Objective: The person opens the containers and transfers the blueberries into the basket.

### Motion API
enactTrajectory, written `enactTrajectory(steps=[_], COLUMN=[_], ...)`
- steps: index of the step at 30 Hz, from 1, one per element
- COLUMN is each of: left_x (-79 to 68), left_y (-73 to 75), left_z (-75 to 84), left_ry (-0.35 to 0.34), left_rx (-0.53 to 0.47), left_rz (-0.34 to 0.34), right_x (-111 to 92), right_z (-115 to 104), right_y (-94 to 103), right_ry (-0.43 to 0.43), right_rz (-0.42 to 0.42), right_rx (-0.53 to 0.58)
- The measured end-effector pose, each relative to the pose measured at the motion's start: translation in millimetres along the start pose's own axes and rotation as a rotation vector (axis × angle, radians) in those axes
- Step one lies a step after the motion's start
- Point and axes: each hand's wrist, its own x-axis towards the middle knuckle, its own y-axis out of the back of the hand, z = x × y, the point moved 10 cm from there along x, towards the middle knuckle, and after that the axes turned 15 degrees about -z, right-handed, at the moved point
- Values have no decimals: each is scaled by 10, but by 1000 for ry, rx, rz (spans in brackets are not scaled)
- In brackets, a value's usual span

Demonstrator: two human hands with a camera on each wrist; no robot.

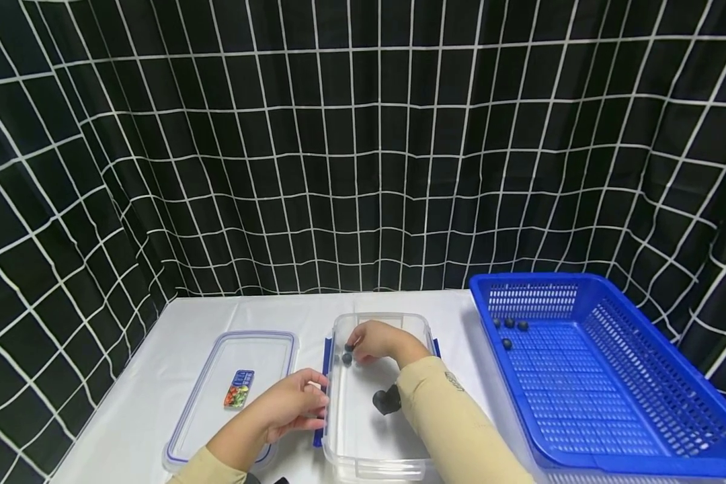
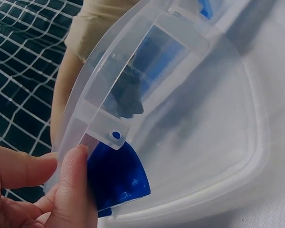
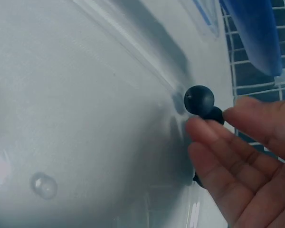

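In the head view a clear plastic container (image 1: 372, 430) with blue side latches (image 1: 318, 433) stands mid-table. My left hand (image 1: 296, 403) is at its left side; the left wrist view shows a thumb and finger close together at the container's edge, beside a swung-out latch (image 2: 116, 175). My right hand (image 1: 375, 341) reaches inside. Its thumb and fingertips pinch a small dark ball (image 3: 214, 115), seen in the right wrist view. Another dark ball (image 3: 199, 99) lies right against it, and part of a third (image 3: 198, 180) shows past the fingers.
A clear lid (image 1: 212, 390) with a colourful label lies left of the container. On the right is a blue basket (image 1: 617, 403) with several dark balls (image 1: 509, 323) in its far left corner. A black curtain (image 1: 363, 168) with white grid lines hangs behind the white table (image 1: 151, 376).
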Motion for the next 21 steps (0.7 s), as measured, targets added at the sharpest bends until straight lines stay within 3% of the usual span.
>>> enactTrajectory(steps=[9,21], left_x=[-7,-5], left_y=[-22,-28], left_z=[29,28], left_ry=[-3,-1], left_rx=[4,4], left_rz=[-14,-16], right_x=[25,24], right_z=[-8,1], right_y=[-52,-74], right_ry=[-14,1], right_rz=[-22,-34], right_rx=[-89,-36])
